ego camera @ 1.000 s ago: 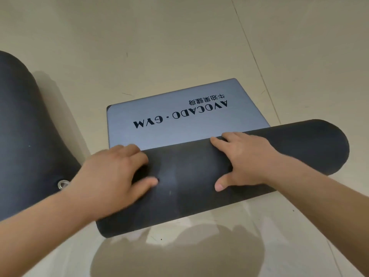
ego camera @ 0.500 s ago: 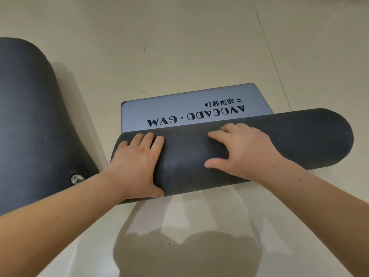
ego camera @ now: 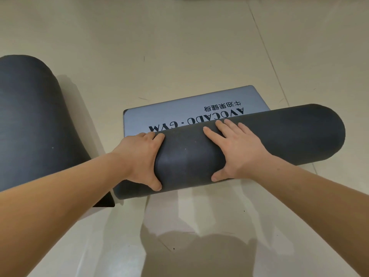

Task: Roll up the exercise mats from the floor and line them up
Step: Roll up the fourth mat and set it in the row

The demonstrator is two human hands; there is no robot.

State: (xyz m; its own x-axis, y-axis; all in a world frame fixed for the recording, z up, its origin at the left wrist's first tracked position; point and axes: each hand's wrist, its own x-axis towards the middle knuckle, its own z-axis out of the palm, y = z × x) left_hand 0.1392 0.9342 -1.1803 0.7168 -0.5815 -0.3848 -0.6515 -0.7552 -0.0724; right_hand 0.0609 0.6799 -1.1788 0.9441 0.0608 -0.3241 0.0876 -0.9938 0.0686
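A dark grey mat roll [ego camera: 279, 140] lies across the middle of the floor. Beyond it a short flat strip of the same mat [ego camera: 179, 114], blue-grey with black "AVOCADO GYM" lettering, still lies unrolled. My left hand [ego camera: 139, 156] wraps over the roll near its left end, fingers over the top and thumb on the near side. My right hand [ego camera: 237, 150] lies on the roll's middle with straight, spread fingers pressing it. A second, larger dark rolled mat [ego camera: 30, 120] lies at the left.
Pale beige floor tiles [ego camera: 179, 47] stretch all around, with a tile joint running up the right side. My shadow falls on the glossy floor in front of me.
Both hands have pushed the roll away from me. The flat lettered strip has grown shorter, and the roll now covers part of the lettering.
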